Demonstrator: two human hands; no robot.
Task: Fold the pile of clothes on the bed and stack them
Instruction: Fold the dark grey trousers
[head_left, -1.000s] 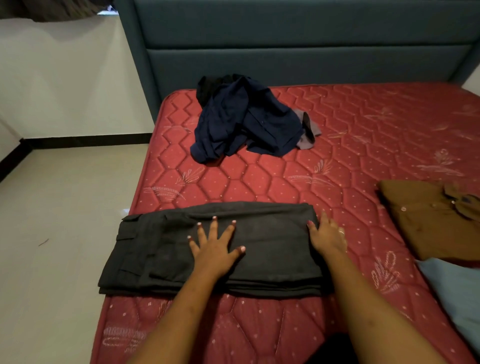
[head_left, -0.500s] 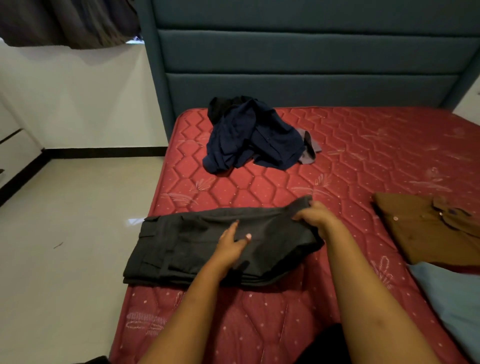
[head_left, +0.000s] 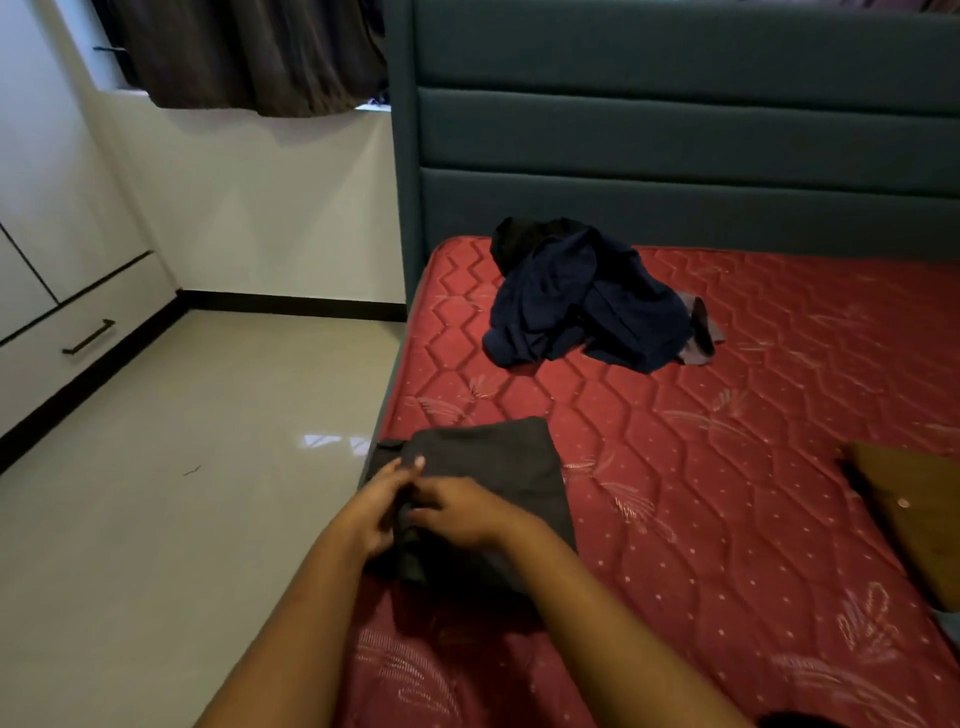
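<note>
Dark grey trousers (head_left: 498, 467) lie folded into a compact rectangle at the left edge of the red quilted mattress (head_left: 727, 467). My left hand (head_left: 382, 501) grips their left edge, thumb up on the cloth. My right hand (head_left: 457, 512) lies on top beside it, fingers closed on the folded-over end. Farther back, near the headboard, sits an unfolded heap of navy and black clothes (head_left: 582, 301) with a bit of grey cloth at its right. A folded brown shirt (head_left: 914, 509) lies at the right edge of the view.
The teal padded headboard (head_left: 675, 145) closes off the far side. Left of the bed is a pale tiled floor (head_left: 182, 493), a white cabinet with a drawer handle (head_left: 88, 338), and a dark curtain (head_left: 249, 52) above.
My right hand carried the trousers' right end over to the left, halving them. Both hands now meet at the left edge. The view has swung left and up.
</note>
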